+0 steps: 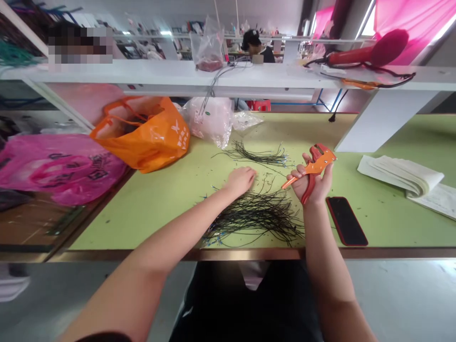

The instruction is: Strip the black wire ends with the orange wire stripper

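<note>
The right hand (pixel 313 183), right of frame centre, is closed around the handles of an orange plastic-bodied wire stripper (pixel 313 166), jaws pointing upper right. The left hand (pixel 241 179) rests palm-down, fingers curled loosely at the upper edge of a loose pile of thin black wires (pixel 256 216) on the green bench top (pixel 142 204); a pinched wire cannot be confirmed. Risk: tangled strands may drag neighbours off the front edge. A black phone with red case (pixel 346 221) lies just beside the right wrist.

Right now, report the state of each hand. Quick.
Left hand: palm down on the black wires, fingers curled; whether it pinches one cannot be told.
Right hand: closed on the orange wire stripper.
</note>
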Demonstrator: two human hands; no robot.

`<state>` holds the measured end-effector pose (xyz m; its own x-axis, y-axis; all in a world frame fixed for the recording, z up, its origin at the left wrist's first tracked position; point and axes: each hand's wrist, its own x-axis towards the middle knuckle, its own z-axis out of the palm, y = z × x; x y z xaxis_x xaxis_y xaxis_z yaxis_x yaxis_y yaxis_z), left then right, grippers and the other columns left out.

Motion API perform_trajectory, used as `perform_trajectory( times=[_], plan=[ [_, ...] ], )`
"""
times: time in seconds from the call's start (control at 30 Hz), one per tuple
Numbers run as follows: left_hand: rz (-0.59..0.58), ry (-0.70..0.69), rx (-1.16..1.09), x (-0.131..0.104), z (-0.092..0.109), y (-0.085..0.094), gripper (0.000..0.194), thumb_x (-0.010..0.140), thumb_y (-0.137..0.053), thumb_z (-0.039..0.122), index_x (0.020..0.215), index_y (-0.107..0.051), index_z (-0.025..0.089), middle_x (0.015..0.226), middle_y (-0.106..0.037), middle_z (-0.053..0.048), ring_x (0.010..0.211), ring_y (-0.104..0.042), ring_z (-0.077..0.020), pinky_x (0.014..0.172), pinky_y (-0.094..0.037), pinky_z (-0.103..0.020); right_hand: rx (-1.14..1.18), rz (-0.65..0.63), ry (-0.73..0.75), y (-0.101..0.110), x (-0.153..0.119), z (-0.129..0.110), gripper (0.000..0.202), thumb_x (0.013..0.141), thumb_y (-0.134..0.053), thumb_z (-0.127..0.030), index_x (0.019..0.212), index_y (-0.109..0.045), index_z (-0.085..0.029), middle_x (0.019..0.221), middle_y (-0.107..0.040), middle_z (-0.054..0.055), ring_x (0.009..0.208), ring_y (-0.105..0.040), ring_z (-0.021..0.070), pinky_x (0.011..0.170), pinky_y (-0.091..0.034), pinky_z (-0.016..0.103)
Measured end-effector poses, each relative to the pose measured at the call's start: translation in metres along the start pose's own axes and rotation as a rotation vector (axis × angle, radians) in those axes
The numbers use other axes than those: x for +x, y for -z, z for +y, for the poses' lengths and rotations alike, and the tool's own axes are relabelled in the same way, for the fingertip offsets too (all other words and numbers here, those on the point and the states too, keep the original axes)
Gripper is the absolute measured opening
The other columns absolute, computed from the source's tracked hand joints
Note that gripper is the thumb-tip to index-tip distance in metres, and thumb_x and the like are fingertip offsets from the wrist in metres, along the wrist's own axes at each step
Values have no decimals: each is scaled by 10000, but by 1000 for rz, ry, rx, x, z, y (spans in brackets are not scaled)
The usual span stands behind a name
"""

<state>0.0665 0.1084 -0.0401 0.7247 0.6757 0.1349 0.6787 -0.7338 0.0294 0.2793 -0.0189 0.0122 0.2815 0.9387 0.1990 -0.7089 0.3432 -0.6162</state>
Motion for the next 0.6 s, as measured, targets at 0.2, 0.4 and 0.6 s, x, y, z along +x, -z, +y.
perform_trajectory(
  times=[0.2, 0.4, 0.6],
  plan=[
    [-46, -156, 108, 84, 2, -23, 288, 963, -503, 81, 1098, -753, 131, 1112, -722, -158, 1067, -661, -262, 872, -489, -364, 70, 38, 24, 11, 4, -5, 570, 866, -556, -759, 1075, -705, -250, 655, -447, -34, 587, -444, 151, 695, -510, 396],
    [-82, -270, 139, 109, 8, -29, 233, 878, -561, 3, 923, -766, 105, 987, -735, -187, 1017, -667, -270, 858, -465, -376, -6, 67, 41, 15, 4, -10, 593, 874, -468, -797, 1091, -694, -294, 662, -442, -24, 604, -446, 173, 757, -502, 430],
    [-34, -216, 113, 111, 2, -22, 241, 910, -526, 58, 993, -743, 122, 993, -743, -173, 931, -687, -255, 824, -459, -371, -87, 117, 105, 15, 4, -16, 608, 863, -448, -808, 1095, -675, -293, 659, -436, -29, 601, -460, 174, 748, -507, 419]
  ],
)
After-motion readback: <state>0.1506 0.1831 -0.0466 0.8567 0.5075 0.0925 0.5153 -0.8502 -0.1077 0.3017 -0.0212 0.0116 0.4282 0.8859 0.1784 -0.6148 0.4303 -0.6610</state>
